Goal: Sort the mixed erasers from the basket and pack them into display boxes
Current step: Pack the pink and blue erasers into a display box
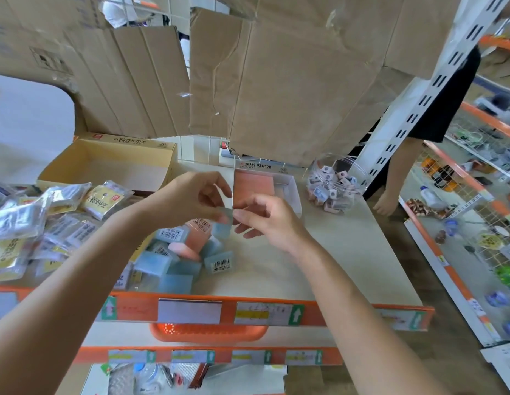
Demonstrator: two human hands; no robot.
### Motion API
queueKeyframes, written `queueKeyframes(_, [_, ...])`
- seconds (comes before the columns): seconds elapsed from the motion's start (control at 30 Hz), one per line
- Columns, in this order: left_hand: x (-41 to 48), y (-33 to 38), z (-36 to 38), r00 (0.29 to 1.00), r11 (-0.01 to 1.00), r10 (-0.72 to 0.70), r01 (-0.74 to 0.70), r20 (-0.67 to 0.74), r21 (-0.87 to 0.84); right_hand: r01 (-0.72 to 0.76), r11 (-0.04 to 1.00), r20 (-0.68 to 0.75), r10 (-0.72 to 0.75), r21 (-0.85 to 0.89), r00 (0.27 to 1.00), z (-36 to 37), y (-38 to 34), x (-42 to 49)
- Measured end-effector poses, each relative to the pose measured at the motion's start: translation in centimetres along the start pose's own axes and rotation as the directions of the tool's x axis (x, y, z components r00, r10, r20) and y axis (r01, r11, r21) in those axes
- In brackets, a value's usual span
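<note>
- The person is working at the sorting step: one blue eraser (pixel 223 227) is being held up above the loose pile (pixel 176 252) of blue and pink erasers, which is lying on the near-left part of the shelf (pixel 319 252).
- The left hand (pixel 191 195) is pinching the left end of the blue eraser between thumb and curled fingers.
- The right hand (pixel 268 220) is meeting it from the right with curled fingers and appears to be pinching the other end. Blur is making the exact contact hard to confirm.
- The white display box (pixel 293 192) is standing just beyond the hands with its lid raised, and the pink erasers (pixel 253 185) are filling its left part. No blue ones are showing inside it.
- A larger yellow box (pixel 119 166) is sitting open at the far left, and wrapped packets (pixel 34 223) are lying heaped at the left edge.
- A clear jar (pixel 333 181) of small items is resting to the right of the display box.
- The orange basket (pixel 208 332) is sitting on the lower shelf, near the person.
- Judgement: the task is in its early part, as most of the pile is waiting unsorted.
- Judgement: the next move is calling for a choice of destination for a blue piece, since the box in reach is carrying pink stock only.
</note>
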State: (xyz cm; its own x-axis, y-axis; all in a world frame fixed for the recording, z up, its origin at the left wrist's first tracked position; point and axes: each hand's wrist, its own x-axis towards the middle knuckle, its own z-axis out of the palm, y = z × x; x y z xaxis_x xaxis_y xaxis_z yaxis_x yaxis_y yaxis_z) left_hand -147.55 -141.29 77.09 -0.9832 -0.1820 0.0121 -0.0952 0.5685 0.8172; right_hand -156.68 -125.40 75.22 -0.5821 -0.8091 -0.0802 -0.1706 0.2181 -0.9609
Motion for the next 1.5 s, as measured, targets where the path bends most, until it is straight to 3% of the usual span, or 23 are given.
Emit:
queueKeyframes(0.1, [0.5, 0.1, 0.3, 0.999, 0.999, -0.015, 0.014, -0.031, -0.039, -0.040, 0.990, 0.011, 0.039, 0.132, 0.999, 0.2, -0.4, -0.1])
queueKeyframes(0.27, [0.6, -0.1, 0.8, 0.997, 0.998, -0.010, 0.004, -0.081, -0.070, -0.068, 0.979, -0.043, 0.077, 0.191, 0.996, -0.3, -0.2, 0.0])
queueKeyframes(0.43, [0.5, -0.9, 1.5, 0.999, 0.998, 0.023, -0.025, -0.036, -0.051, -0.063, 0.912, -0.117, 0.120, 0.406, 0.986, -0.9, -0.1, 0.2])
queueKeyframes(0.67, [0.5, -1.0, 1.8, 1.000, 0.999, 0.026, -0.025, -0.018, 0.032, -0.037, 0.978, -0.118, 0.062, 0.205, 0.991, -1.0, 0.3, 0.1])
queueKeyframes(0.8, [-0.3, -0.9, 1.7, 1.000, 0.952, 0.008, -0.012, 0.012, 0.305, -0.081, 0.976, -0.206, 0.123, 0.201, 0.971, -1.6, 0.8, 0.2])
queueKeyframes(0.9, [-1.0, -0.9, 2.2, 0.979, 0.774, -0.029, -0.107, 0.204, 0.623, -0.100, 0.968, -0.249, 0.158, 0.232, 0.955, -2.2, 1.1, 0.1])
queueKeyframes(1.0, [-1.4, -1.0, 3.0, 0.942, 0.670, -0.069, -0.199, 0.328, 0.715, -0.101, 0.967, -0.241, 0.158, 0.235, 0.958, -2.2, 1.4, -0.2])
queueKeyframes(1.13, [-1.5, -1.2, 3.7, 0.948, 0.695, 0.003, -0.231, 0.319, 0.680, -0.100, 0.961, -0.231, 0.162, 0.260, 0.959, -2.0, 1.5, -0.4])
queueKeyframes(1.2, [-1.5, -1.1, 3.9, 0.962, 0.767, 0.060, -0.215, 0.266, 0.605, -0.099, 0.955, -0.226, 0.165, 0.278, 0.960, -2.0, 1.5, -0.6])
queueKeyframes(1.3, [-1.6, -0.4, 3.5, 0.988, 0.929, 0.117, -0.146, 0.105, 0.340, -0.094, 0.943, -0.218, 0.170, 0.319, 0.961, -2.3, 1.5, -0.7])
queueKeyframes(1.5, [-1.9, -0.6, 3.2, 0.948, 0.972, 0.235, -0.233, -0.213, 0.035, -0.106, 0.832, -0.134, 0.211, 0.545, 0.968, -2.9, 1.0, -1.2])
